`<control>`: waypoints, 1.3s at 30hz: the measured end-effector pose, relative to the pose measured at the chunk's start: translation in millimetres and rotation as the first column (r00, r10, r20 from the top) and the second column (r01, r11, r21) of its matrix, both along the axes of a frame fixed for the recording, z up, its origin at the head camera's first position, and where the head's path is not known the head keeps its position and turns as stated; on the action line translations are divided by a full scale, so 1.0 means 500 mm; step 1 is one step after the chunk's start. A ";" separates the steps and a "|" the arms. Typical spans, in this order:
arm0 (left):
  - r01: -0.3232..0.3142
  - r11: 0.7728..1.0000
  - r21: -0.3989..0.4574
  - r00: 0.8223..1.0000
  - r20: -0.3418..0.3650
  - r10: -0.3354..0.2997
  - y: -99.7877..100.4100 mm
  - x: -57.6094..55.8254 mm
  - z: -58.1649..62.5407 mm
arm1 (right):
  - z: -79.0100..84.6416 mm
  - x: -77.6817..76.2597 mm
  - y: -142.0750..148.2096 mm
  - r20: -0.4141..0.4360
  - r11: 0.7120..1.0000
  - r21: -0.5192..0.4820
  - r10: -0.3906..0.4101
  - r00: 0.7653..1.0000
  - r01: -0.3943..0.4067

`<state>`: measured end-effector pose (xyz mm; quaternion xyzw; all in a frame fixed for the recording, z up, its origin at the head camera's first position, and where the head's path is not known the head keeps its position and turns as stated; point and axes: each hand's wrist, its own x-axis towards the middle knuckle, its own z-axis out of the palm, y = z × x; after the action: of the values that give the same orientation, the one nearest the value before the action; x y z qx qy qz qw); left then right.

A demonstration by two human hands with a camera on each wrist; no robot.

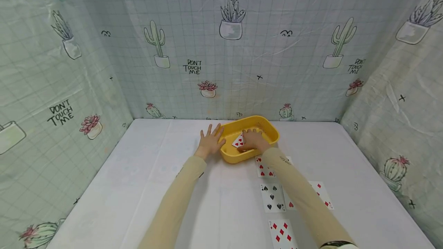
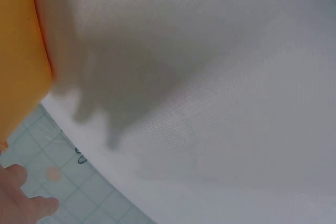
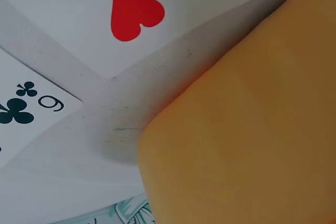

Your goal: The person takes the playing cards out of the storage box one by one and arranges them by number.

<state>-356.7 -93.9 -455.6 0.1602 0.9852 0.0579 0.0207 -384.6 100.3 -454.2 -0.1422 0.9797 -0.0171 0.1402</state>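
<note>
A yellow plastic bin (image 1: pixel 232 159) stands at the back of the white table. My left hand (image 1: pixel 209 143) is at its left side with fingers spread, the thumb by the rim; only some fingertips show in the left wrist view. My right hand (image 1: pixel 254 140) reaches inside the bin, fingers bent downward. A playing card with red hearts (image 1: pixel 237 141) lies in the bin, partly covered by that hand; whether the fingers pinch it is hidden. In the right wrist view, the bin's outer wall (image 3: pixel 236 114) blocks the right hand.
Face-up cards lie in front of the bin: a hearts card (image 1: pixel 263 170), a five of spades (image 1: pixel 272 198), a seven of diamonds (image 1: pixel 282 233) and a diamonds card (image 1: pixel 322 193). The right sleeve (image 1: pixel 301 195) covers others. A clubs card (image 3: pixel 26 108) shows in the right wrist view.
</note>
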 end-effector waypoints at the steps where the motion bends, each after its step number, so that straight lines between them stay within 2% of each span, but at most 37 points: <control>1: 0.001 1.000 0.003 1.000 0.001 -0.001 0.000 0.000 0.000 | 0.000 0.000 0.000 -0.003 1.000 -0.003 0.001 1.000 -0.001; 8: 0.000 1.000 0.007 1.000 0.002 0.000 0.001 -0.001 -0.001 | -0.002 -0.005 0.009 -0.024 1.000 -0.017 0.008 1.000 -0.008; 18: -0.003 1.000 0.007 1.000 0.005 0.003 0.000 -0.006 -0.002 | 0.014 -0.001 0.025 -0.014 0.997 -0.072 0.008 1.000 -0.009; 24: -0.001 1.000 0.008 1.000 0.009 0.001 0.001 -0.008 -0.004 | 0.016 -0.006 0.035 -0.099 0.997 -0.050 0.061 0.993 -0.066; 29: -0.002 1.000 0.010 1.000 0.010 0.002 0.001 -0.008 -0.004 | 0.030 -0.006 0.039 -0.170 0.994 -0.039 0.091 0.981 -0.098; 39: -0.005 1.000 0.002 1.000 0.013 0.004 0.001 -0.007 -0.002 | 0.058 -0.003 0.051 -0.189 0.991 -0.078 0.094 0.978 -0.110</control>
<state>-360.3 -93.3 -456.8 0.1576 0.9853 0.0600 0.0268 -386.1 125.9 -425.3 -0.1994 0.9782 -0.0397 0.0431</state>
